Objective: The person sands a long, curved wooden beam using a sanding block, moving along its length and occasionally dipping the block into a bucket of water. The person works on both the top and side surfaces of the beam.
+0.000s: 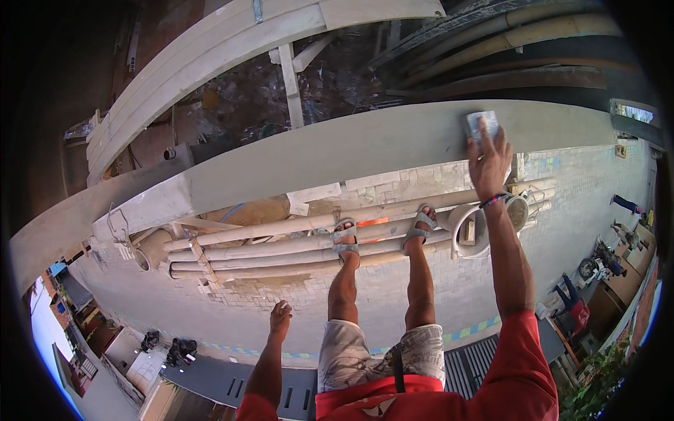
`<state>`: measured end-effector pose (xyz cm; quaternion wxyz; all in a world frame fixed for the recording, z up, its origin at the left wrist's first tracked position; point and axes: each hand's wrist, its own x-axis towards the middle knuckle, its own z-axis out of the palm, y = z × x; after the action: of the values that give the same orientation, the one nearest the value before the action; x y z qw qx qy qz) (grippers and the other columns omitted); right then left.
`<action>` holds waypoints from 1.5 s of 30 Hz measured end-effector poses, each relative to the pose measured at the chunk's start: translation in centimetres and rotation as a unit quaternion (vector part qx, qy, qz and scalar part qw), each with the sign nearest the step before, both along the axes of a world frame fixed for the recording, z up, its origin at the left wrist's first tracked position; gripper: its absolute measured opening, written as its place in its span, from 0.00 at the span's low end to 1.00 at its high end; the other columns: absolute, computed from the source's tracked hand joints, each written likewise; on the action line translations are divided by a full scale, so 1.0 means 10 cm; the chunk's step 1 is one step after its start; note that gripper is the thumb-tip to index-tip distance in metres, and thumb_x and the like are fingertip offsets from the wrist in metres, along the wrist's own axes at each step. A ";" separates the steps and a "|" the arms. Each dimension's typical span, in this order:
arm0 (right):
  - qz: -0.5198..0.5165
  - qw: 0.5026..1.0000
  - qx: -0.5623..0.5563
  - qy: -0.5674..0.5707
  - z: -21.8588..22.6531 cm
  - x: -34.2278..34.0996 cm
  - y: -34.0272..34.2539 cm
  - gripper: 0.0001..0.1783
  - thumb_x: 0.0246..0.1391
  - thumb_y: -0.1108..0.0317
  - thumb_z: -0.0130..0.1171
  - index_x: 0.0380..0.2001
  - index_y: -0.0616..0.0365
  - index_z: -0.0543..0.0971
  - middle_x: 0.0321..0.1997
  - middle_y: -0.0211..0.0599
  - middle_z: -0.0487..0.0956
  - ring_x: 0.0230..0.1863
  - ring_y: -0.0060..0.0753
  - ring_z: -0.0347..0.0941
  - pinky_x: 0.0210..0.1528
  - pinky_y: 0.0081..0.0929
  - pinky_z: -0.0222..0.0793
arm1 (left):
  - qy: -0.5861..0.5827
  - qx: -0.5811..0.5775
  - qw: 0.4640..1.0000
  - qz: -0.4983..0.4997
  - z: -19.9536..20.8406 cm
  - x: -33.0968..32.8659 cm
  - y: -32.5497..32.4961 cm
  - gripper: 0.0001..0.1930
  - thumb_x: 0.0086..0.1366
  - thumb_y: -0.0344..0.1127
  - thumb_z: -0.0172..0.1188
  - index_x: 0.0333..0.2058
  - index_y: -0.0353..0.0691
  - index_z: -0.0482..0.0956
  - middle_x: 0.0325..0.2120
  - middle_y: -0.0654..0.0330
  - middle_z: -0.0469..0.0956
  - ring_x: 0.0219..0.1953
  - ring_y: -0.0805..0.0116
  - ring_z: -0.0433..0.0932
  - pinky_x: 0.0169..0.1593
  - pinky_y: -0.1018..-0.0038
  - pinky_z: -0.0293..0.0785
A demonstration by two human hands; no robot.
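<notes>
High on the right, my right hand (489, 165) reaches forward with its fingers closed over a small grey-white rectangular block (480, 124). The block lies against the smooth grey face of a long plastered beam (337, 151), over a darker patch; its exact kind cannot be made out. A braided band circles the right wrist. Lower down, my left hand (281, 319) hangs beside my left leg, fingers loosely bent and somewhat apart, with nothing visible in it. It touches neither the beam nor the poles.
My sandalled feet stand on bamboo poles (281, 245) high above a paved ground (281, 333). A round pale container (469, 231) sits by the poles at right. Beyond the beam are timber boards (232, 52) and a dark recess. People and a motorcycle (588, 266) are below at right.
</notes>
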<state>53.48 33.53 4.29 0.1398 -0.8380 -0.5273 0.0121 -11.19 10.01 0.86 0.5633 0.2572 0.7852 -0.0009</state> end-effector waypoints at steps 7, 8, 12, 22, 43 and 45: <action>-0.089 0.995 0.050 -0.005 -0.21 -0.62 0.32 0.27 0.58 0.58 0.59 0.62 0.42 0.72 0.60 0.64 0.64 0.54 0.66 0.63 0.59 0.54 0.58 | -0.023 0.003 1.000 0.018 -0.17 -0.15 0.17 0.23 0.69 0.37 0.55 0.59 0.33 0.68 0.40 0.54 0.80 0.42 0.69 0.80 0.41 0.73 0.79; -0.051 0.997 0.057 0.006 -0.18 -0.92 0.30 0.29 0.57 0.59 0.60 0.62 0.41 0.72 0.62 0.62 0.63 0.57 0.65 0.61 0.60 0.55 0.57 | -0.030 0.005 0.999 0.019 -0.19 -0.14 0.16 0.23 0.69 0.37 0.55 0.60 0.33 0.67 0.41 0.54 0.79 0.42 0.69 0.80 0.41 0.73 0.79; 0.038 0.998 0.038 -0.036 -0.08 -0.81 0.12 0.29 0.56 0.60 0.60 0.63 0.39 0.71 0.62 0.58 0.63 0.59 0.62 0.61 0.60 0.55 0.56 | -0.081 0.025 0.996 0.032 -0.25 -0.04 0.18 0.23 0.70 0.37 0.55 0.60 0.33 0.67 0.41 0.53 0.79 0.41 0.68 0.80 0.41 0.74 0.79; 0.037 0.995 0.094 0.003 0.18 -0.26 0.23 0.27 0.57 0.60 0.61 0.60 0.47 0.74 0.59 0.58 0.69 0.54 0.57 0.67 0.59 0.49 0.61 | -0.017 0.016 1.000 0.021 -0.21 -0.19 0.18 0.23 0.71 0.40 0.53 0.61 0.35 0.66 0.41 0.54 0.80 0.37 0.69 0.80 0.42 0.73 0.77; -0.198 0.972 -0.037 -0.122 -0.13 1.77 -0.21 0.27 0.59 0.49 0.56 0.62 0.38 0.74 0.55 0.57 0.74 0.56 0.61 0.71 0.57 0.51 0.66 | -0.047 -0.015 0.999 0.004 -0.11 0.55 0.11 0.28 0.70 0.44 0.55 0.62 0.33 0.65 0.40 0.55 0.80 0.36 0.68 0.79 0.41 0.74 0.75; -0.286 0.956 -0.059 -0.018 -0.08 2.09 -0.17 0.27 0.58 0.48 0.56 0.60 0.40 0.75 0.51 0.59 0.76 0.54 0.62 0.72 0.57 0.51 0.67 | -0.038 -0.006 0.999 -0.012 -0.14 0.59 0.15 0.24 0.71 0.41 0.53 0.61 0.36 0.66 0.41 0.56 0.81 0.34 0.71 0.80 0.38 0.75 0.72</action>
<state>74.36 31.81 3.45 0.0782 -0.9606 -0.2665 -0.0121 -5.33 11.50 -0.51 0.5941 0.2635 0.7600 -0.0024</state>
